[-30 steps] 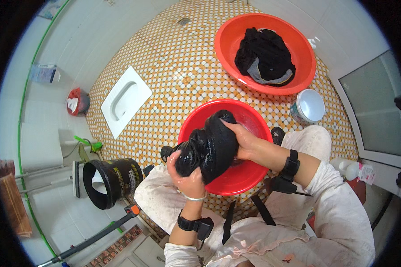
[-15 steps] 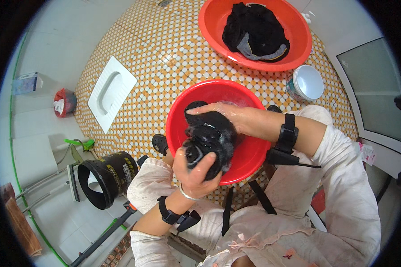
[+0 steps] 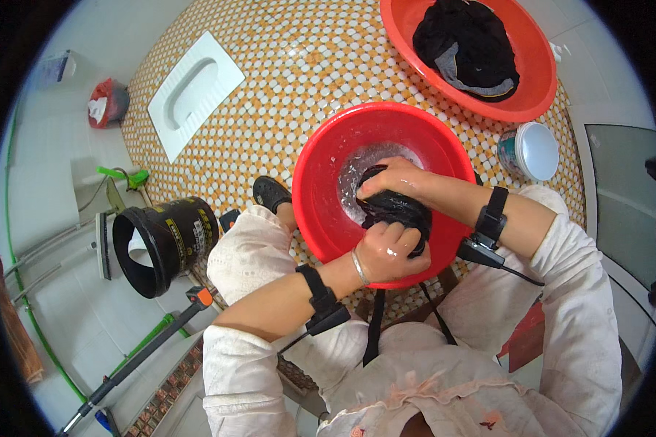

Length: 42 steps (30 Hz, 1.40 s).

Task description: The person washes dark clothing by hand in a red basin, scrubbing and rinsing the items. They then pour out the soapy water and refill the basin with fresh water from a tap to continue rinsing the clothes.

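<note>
Between left hand (image 3: 392, 253) and right hand (image 3: 396, 179), within red basin (image 3: 312, 193): black cloth (image 3: 401, 209), wet, bunched. Both gripping it, covering parts. Foamy water (image 3: 350, 191) just left of right hand. Farther right: white tub (image 3: 539, 151), orange-red basin (image 3: 538, 100) of dark clothes (image 3: 475, 45).

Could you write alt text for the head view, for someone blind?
A person's left hand and right hand grip wet black cloth in a red basin. Beyond, on tiled floor, another basin holds black-and-grey clothing.
</note>
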### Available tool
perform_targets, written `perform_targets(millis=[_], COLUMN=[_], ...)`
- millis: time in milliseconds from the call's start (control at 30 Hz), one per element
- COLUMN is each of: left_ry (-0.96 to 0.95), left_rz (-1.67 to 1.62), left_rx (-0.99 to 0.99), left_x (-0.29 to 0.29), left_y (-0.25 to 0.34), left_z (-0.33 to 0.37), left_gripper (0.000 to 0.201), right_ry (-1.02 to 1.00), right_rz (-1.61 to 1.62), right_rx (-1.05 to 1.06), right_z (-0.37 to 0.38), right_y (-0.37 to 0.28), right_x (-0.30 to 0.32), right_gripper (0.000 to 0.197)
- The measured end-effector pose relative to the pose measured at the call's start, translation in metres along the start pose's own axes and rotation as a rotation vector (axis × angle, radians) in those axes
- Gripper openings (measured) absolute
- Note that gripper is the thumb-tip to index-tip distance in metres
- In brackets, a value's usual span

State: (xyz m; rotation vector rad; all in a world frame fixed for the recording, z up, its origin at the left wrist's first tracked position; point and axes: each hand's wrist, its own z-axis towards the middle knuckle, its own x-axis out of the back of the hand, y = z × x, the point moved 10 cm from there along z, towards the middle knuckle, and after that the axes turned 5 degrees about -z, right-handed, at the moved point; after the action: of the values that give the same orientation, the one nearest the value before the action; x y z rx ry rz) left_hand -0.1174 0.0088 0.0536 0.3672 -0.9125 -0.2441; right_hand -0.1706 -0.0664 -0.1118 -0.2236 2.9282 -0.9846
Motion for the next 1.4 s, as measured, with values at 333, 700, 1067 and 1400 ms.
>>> perform_targets(millis=[333,700,1067,1400], left_ry=[-0.255,-0.644,0.057,0.857], left_rz=[0.009,-0.151,-0.413,-1.635], left_rx=[-0.186,-0.201,0.487,1.273], left_x=[-0.043,-0.092,0.058,0.049], left_y=[0.016,0.028,-0.066,-0.163], left_z=[-0.035,-0.062,0.024,-0.035], left_gripper=[0.007,0.014,0.036,0.034], right_ry=[0.145,0.186,-0.032,0.375], right_rz=[-0.466,-0.594,0.305,-0.687], right_rx=[-0.006,-0.009,0.179,1.129], right_z=[-0.005,0.019,0.002,-0.145], right_y=[-0.006,0.030,-0.020,-0.131], right_x=[-0.017,-0.034,0.036,0.027], right_gripper=[0.048,0.035,0.019,0.105])
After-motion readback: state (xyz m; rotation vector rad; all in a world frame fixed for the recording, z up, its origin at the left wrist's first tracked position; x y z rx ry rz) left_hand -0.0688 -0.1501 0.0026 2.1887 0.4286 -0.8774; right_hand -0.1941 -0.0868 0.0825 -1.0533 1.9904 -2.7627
